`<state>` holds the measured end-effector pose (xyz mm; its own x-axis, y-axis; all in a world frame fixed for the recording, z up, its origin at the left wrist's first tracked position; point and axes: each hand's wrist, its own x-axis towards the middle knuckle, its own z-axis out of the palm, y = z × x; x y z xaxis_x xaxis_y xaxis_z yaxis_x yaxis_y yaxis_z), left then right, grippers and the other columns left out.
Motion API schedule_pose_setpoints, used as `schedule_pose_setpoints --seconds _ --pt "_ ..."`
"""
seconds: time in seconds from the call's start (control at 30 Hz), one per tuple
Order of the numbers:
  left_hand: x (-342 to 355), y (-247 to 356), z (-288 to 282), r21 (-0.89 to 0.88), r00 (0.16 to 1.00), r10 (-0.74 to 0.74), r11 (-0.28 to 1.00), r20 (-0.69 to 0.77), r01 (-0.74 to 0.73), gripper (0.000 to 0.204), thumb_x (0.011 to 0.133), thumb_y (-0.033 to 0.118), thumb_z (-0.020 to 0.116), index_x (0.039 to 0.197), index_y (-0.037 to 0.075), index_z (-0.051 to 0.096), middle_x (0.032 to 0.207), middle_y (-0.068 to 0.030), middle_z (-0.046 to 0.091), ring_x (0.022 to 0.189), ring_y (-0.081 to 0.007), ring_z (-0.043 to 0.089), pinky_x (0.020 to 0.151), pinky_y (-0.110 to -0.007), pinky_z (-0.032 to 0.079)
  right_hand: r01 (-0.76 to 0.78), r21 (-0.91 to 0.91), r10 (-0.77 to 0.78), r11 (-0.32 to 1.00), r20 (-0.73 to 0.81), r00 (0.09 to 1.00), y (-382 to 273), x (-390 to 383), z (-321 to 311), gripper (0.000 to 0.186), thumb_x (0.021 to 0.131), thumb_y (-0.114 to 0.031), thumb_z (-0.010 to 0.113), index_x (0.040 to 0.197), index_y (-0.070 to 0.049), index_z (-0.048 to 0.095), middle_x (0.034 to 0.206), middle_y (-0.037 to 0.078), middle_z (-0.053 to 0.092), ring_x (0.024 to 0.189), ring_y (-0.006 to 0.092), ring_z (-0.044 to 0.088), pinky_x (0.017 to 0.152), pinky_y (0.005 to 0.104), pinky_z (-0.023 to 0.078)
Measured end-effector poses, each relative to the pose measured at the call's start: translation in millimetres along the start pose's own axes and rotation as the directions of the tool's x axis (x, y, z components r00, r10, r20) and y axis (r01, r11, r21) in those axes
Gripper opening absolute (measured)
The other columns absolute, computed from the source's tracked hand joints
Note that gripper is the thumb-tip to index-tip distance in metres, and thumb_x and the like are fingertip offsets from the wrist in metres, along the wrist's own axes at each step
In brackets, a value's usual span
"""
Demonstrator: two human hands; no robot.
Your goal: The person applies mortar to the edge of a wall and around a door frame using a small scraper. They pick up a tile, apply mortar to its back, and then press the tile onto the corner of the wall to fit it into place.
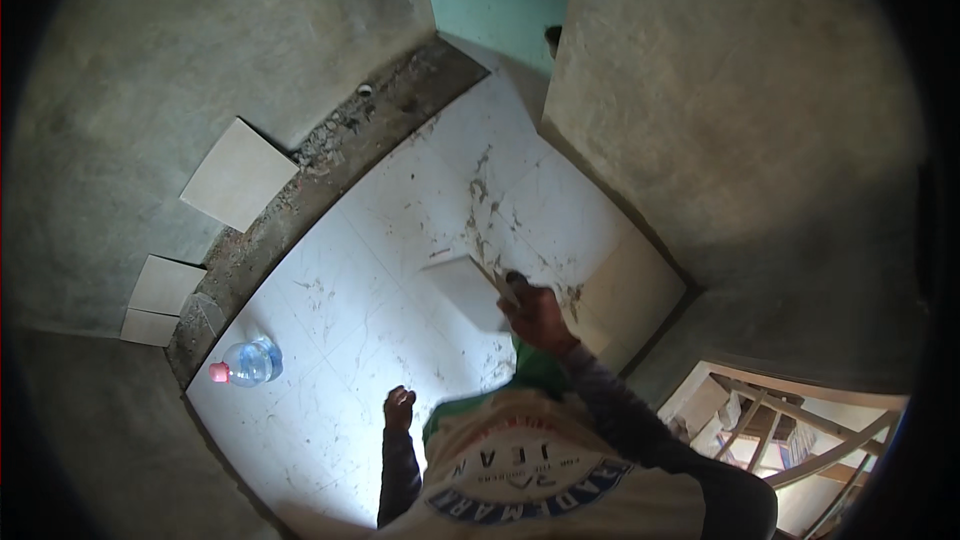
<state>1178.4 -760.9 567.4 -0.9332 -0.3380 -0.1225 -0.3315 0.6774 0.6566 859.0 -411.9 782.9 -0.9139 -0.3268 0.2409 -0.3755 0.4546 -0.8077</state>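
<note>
The fingers of the right hand point(540, 320) are closed around the near edge of a pale flat plate point(462, 290), where a dark grip point(515, 280) shows; whether the plate is a tile or the blade of a tool, the dim, distant view leaves unclear. The plate sits in front of the body, over the middle of the floor point(370, 270). The fingers of the left hand point(398, 408) look bent inward, though I cannot tell whether they close on anything.

Held from one side only, the plate could tip or slip if the wrist twists, and a hard drop could chip it or mark the glossy tiles below. Gritty dark smears point(478, 185) lie just beyond it; dragging an edge through them could scratch the smooth glaze or spread the dirt. A careless step to the left could knock the clear, bluish, rounded bottle point(248, 364) with its pink cap.

Farther out, a rough strip of rubble point(340, 130), crumbly and brown, runs along the wall point(240, 30), which is matt, mottled grey plaster. A large square beige tile point(240, 175) leans there; on the loose footing its lower edge could slide, and its corners look brittle.
</note>
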Motion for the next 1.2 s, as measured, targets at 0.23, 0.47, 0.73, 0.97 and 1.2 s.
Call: schedule_pose_setpoints --seconds 0.23,0.47,0.73,0.97,1.2 --pt "106.0 166.3 29.8 -0.608 0.458 -0.517 -0.161 0.723 0.778 0.058 0.098 0.059 0.067 0.121 0.007 0.072 0.112 -0.0131 0.075 0.097 -0.0230 0.072 0.086 -0.037 0.057 -0.118 -0.130 0.138 0.984 0.161 0.977 85.2 146.6 -82.3 0.005 0.085 -0.009 0.071 0.089 -0.007 0.071 0.086 0.018 0.072 0.078 0.0423 0.070 0.069 0.0492 0.057" --pt "293.5 163.8 -14.1 -0.314 0.409 -0.579 0.261 0.705 0.913 0.068 0.096 0.062 0.068 0.129 0.002 0.067 0.116 -0.0126 0.076 0.100 -0.0202 0.073 0.089 -0.035 0.056 -0.207 -0.322 0.221 0.924 0.008 0.975 157.7 243.9 -122.9 0.009 0.087 -0.006 0.066 0.094 -0.007 0.071 0.086 0.016 0.069 0.078 0.0417 0.069 0.068 0.0492 0.057" --pt "669.6 113.5 -32.4 -0.003 0.923 0.082 0.996 0.375 -0.087 0.032 0.107 0.032 0.056 0.114 0.004 0.071 0.105 -0.0128 0.076 0.093 -0.0227 0.074 0.076 -0.036 0.056 -0.545 -0.393 0.444 0.741 -0.322 0.836 186.8 322.3 -73.5 0.006 0.089 -0.002 0.067 0.093 -0.001 0.071 0.083 0.019 0.066 0.075 0.0398 0.068 0.064 0.0457 0.053" --pt "848.1 381.7 -0.7 -0.267 0.332 -0.011 0.571 0.943 0.777 0.055 0.106 0.045 0.060 0.138 0.001 0.058 0.124 -0.0122 0.073 0.111 -0.0221 0.071 0.094 -0.036 0.056 -0.521 -0.447 0.370 0.727 -0.384 0.846 153.9 437.1 -20.9 0.024 0.084 0.001 0.062 0.103 -0.006 0.075 0.098 0.010 0.073 0.090 0.0305 0.071 0.072 0.0408 0.060" --pt "912.4 451.9 51.4 -0.081 0.105 -0.023 0.490 0.994 0.868 0.053 0.096 0.035 0.075 0.135 0.005 0.057 0.117 -0.0075 0.069 0.104 -0.0206 0.071 0.075 -0.032 0.061 -0.375 -0.450 0.347 0.811 -0.145 0.926 159.6 550.0 31.2 0.032 0.079 -0.006 0.070 0.111 -0.004 0.074 0.114 0.010 0.072 0.103 0.0265 0.071 0.071 0.0393 0.062"
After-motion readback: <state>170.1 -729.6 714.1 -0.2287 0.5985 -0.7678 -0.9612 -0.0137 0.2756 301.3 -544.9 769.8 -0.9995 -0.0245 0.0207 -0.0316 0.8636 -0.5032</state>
